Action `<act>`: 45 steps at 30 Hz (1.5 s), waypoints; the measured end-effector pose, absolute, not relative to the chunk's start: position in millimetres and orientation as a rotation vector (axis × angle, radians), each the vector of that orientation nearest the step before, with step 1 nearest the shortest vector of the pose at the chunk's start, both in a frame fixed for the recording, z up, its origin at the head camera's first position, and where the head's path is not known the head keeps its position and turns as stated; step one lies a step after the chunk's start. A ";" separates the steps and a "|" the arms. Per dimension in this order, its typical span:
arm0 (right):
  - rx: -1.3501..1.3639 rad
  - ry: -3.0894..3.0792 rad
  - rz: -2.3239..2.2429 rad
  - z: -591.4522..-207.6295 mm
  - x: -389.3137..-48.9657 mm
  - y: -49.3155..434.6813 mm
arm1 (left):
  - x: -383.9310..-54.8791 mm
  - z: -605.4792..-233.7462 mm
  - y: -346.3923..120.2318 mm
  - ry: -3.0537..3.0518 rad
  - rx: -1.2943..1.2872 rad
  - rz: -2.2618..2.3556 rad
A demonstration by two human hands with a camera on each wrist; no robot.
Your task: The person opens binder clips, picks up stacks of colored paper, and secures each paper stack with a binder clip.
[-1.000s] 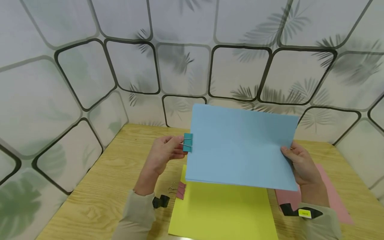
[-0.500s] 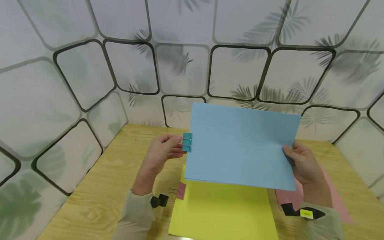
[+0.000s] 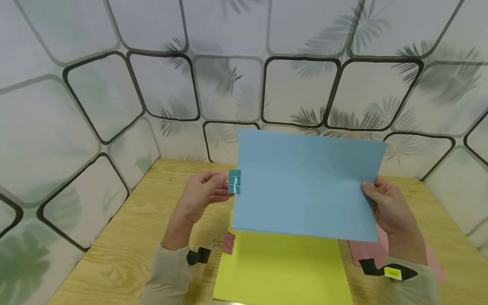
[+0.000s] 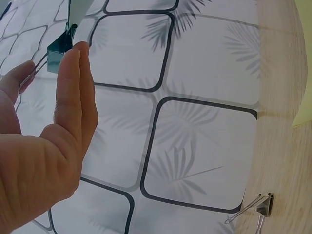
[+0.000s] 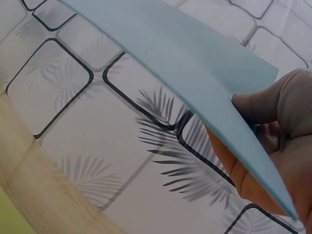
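Note:
A sheaf of blue paper [image 3: 305, 186] is held up above the table, tilted toward the head camera. On its left edge sits a teal binder clip [image 3: 234, 181], whose wire handles my left hand [image 3: 198, 197] pinches between thumb and fingers. The left wrist view has the thumb against one handle of the clip [image 4: 57, 54] and the straight fingers on the other side. My right hand [image 3: 389, 207] grips the paper's right edge, thumb in front and fingers behind, as the paper [image 5: 195, 73] in the right wrist view also shows.
Below the blue paper lies yellow paper [image 3: 282, 271] on the wooden table [image 3: 126, 237], with a pink binder clip [image 3: 228, 242] on its left edge. Pink paper [image 3: 362, 252] lies to the right, partly behind my right forearm. A patterned wall [image 3: 232, 89] stands behind the table.
The blue paper and both hands have shifted slightly, the clip side a little left and the right edge a little right and up. Both holds stay the same.

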State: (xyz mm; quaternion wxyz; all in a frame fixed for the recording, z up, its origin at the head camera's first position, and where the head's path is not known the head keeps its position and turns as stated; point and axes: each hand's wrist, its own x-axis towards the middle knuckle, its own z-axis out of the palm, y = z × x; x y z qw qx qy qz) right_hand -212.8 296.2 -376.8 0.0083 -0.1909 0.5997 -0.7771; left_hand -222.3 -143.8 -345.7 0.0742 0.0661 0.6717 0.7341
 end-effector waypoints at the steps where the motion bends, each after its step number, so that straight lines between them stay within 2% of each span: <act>1: -0.595 1.878 -2.431 -376.1 -212.9 296.1 | -222.4 -345.8 -143.5 2.011 0.202 2.205; 45: -0.568 1.871 -2.430 -373.3 -214.4 291.7 | -226.4 -353.6 -135.7 2.092 0.144 2.177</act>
